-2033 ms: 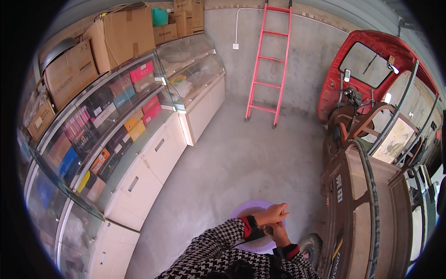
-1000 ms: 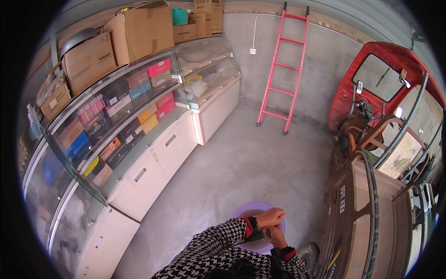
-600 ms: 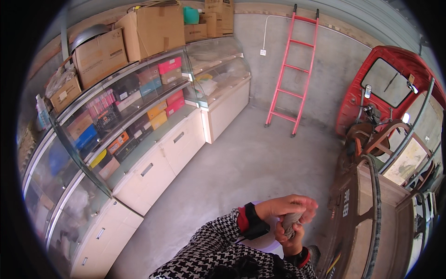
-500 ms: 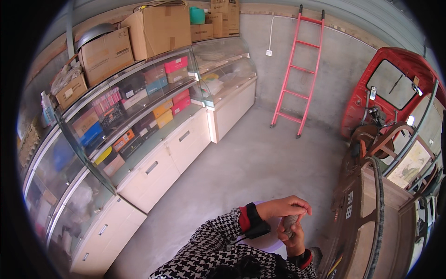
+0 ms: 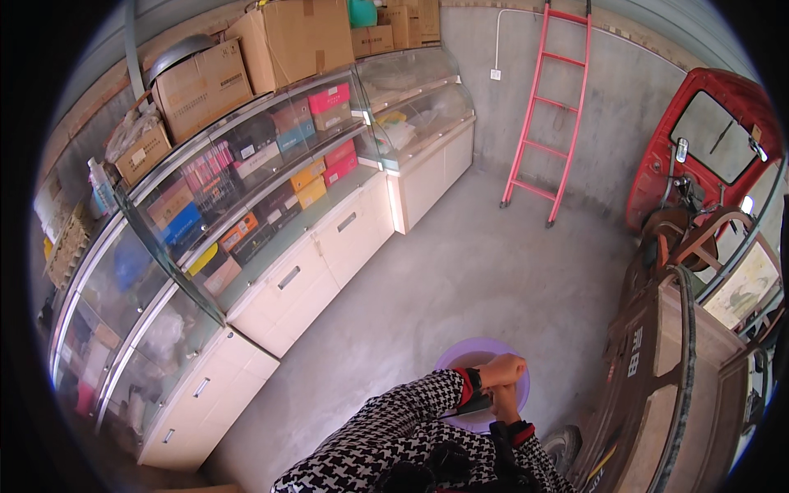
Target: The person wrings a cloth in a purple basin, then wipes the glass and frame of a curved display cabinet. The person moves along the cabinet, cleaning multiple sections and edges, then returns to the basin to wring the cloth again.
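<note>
A purple basin stands on the floor below me, with darker water or contents showing inside it. Over the basin, my left hand is closed in a fist, its wrist bent. My right hand is just beneath it, fingers closed and pressed up against the left. The grey-brown cloth seen in them a moment ago is hidden now by the hands. A dark band with a red cuff edge circles each wrist.
Glass display cabinets with shoe-type boxes line the left, cartons on top. A red ladder leans on the far wall. To the right stands a brown cargo vehicle with a red cab; its wheel is near my right arm.
Both hands have moved down toward the basin, and the twisted cloth has gone out of sight in them. The left fingers have closed into a fist. My view has shifted, showing more of the basin.
</note>
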Available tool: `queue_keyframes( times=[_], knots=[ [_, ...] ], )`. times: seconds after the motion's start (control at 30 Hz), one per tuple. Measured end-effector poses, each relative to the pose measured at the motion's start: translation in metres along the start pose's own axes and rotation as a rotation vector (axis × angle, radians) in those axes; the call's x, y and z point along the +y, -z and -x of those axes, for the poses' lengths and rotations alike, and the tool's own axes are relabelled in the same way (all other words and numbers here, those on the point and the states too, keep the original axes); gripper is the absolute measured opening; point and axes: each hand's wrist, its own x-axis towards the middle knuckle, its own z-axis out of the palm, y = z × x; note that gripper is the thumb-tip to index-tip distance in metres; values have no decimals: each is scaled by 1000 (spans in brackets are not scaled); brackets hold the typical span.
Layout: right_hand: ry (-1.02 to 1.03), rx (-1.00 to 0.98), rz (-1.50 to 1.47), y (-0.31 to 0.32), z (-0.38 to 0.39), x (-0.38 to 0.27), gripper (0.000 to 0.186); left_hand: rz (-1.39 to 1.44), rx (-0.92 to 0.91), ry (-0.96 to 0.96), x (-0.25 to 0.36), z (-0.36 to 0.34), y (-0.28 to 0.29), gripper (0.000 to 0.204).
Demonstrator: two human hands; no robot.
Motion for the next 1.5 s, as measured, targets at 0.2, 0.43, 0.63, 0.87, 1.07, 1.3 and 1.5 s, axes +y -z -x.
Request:
queue_keyframes(
  times=[0.2,0.43,0.63,0.87,1.07,1.3,1.5],
  knots=[
    [-39,136,54,-7,-8,20,9,-51,46,27,-25,6,-18,14],
    [-32,196,50,-9,-18,35,12,-67,-30,56,-42,3,-22,14],
    [-90,187,141,-15,-49,74,20,-28,-117,87,-94,6,-25,14],
    [209,299,320,-64,-134,123,41,190,114,-134,-180,18,48,34],
    [11,291,698,-170,-196,68,59,588,-77,375,-253,32,224,47],
    [156,-24,542,-286,-244,-16,37,1044,48,225,-302,10,315,38],
    [42,70,105,-275,-291,-56,34,796,105,73,-298,-45,351,48]
  ],
)
